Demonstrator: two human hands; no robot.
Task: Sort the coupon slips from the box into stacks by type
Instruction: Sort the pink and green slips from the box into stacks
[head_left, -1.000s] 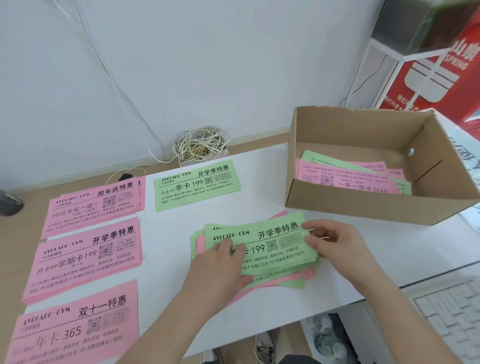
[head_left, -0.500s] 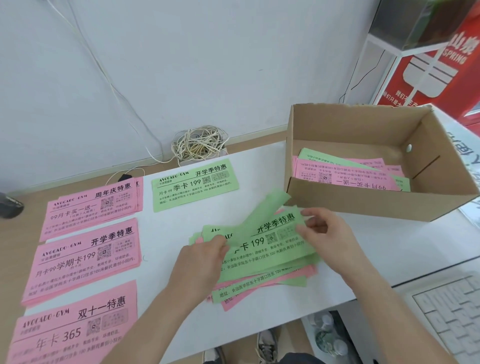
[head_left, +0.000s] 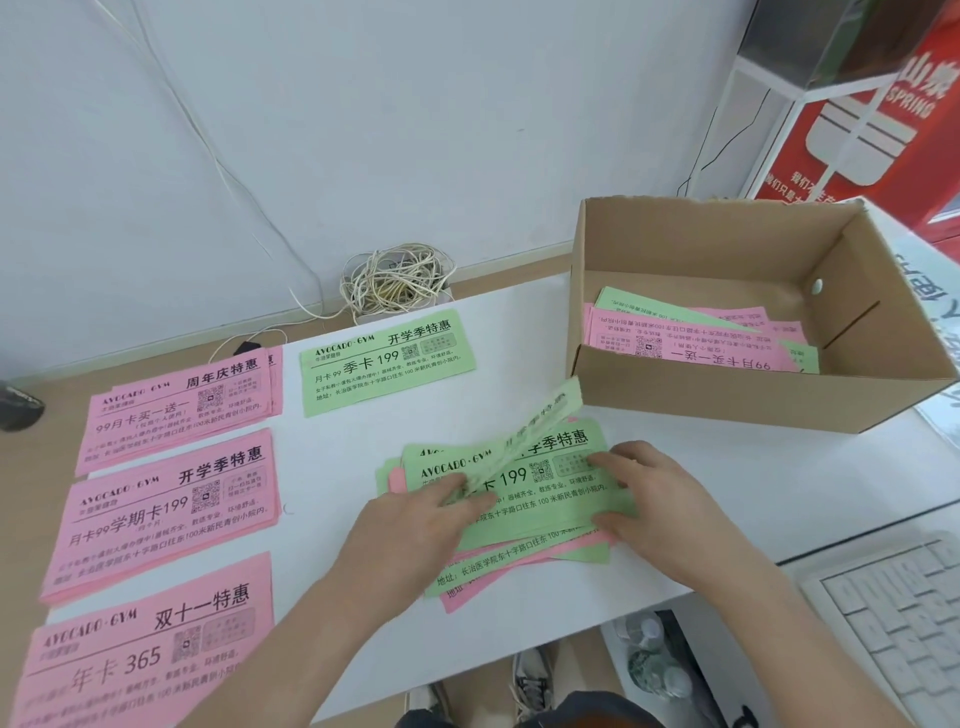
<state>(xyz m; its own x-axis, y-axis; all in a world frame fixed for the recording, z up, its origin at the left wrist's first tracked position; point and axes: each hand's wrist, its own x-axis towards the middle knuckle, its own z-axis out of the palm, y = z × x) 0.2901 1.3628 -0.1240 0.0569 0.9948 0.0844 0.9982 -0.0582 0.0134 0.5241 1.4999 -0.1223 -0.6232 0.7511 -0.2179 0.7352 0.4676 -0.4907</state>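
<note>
Left hand (head_left: 415, 525) pinches the near end of one lifted green slip (head_left: 524, 436); the slip rises at a tilt away from the hand, its far end close to the near left corner of the cardboard box (head_left: 753, 400). Its print is motion-blurred and unreadable. Right hand (head_left: 654, 499) lies on the right end of the mixed pile (head_left: 519, 564), fingers fairly straight and pressing on the top green sheet, thumb at the sheet's near edge; it grips nothing. The pile sits on the white worktop (head_left: 519, 338) between and under both hands: green slips on top reading "季卡 199", pink and green edges fanned out beneath toward the person. The box stands beyond the right hand, open-topped, with more pink and green slips (head_left: 691, 340) lying flat inside. Beyond the left hand lies a sorted green stack (head_left: 387, 361) with the same "季卡 199" print. To the left of the left hand there are three pink stacks in a column: the far pink stack (head_left: 182, 410) reads "周年庆特惠", the middle pink stack (head_left: 166, 509) "学期卡199", the near pink stack (head_left: 145, 644) "年卡 365". All four stacks lie apart from the pile. A coil of white cable (head_left: 395, 283) sits at the wall beyond the green stack. A keyboard (head_left: 893, 623) lies to the right of the right forearm.
</note>
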